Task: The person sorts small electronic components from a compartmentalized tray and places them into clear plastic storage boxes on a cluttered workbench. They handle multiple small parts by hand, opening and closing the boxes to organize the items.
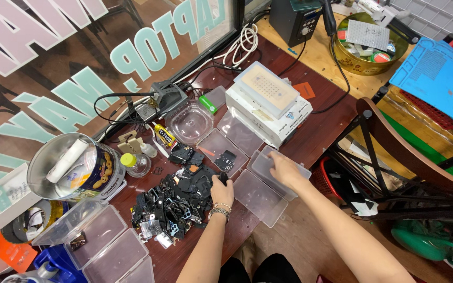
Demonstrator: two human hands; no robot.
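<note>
- On the dark red worktop (321, 128), a heap of small black parts (176, 202) lies between the two arms and a round tin.
- The left hand (221, 193) rests at the right edge of that heap, its fingers (222, 181) curled around one small black part (222, 177); a bracelet sits on the wrist.
- The right hand (285, 169) reaches into a clear plastic tray (276, 175) that overhangs the near edge of the worktop; its fingers (272, 163) are bent down onto the tray's inside, and I cannot tell whether they grip anything.
- A second clear tray (258, 198) lies just beside it, towards the person, and two more clear trays (224, 147) sit further back, one holding a small black piece (227, 160).
- A round clear bowl (190, 123) stands behind the heap, with a yellow-and-black glue tube (164, 137) just to its left.
- A small bottle with a yellow cap (133, 163) stands between the heap and the round metal tin (72, 167).
- A white box (268, 112) with a pale lidded case on top sits beyond the trays.
- More clear lidded boxes (103, 241) lie at the near left of the worktop.
- A blue mat (441, 78) lies on the far right, well apart from the hands.
</note>
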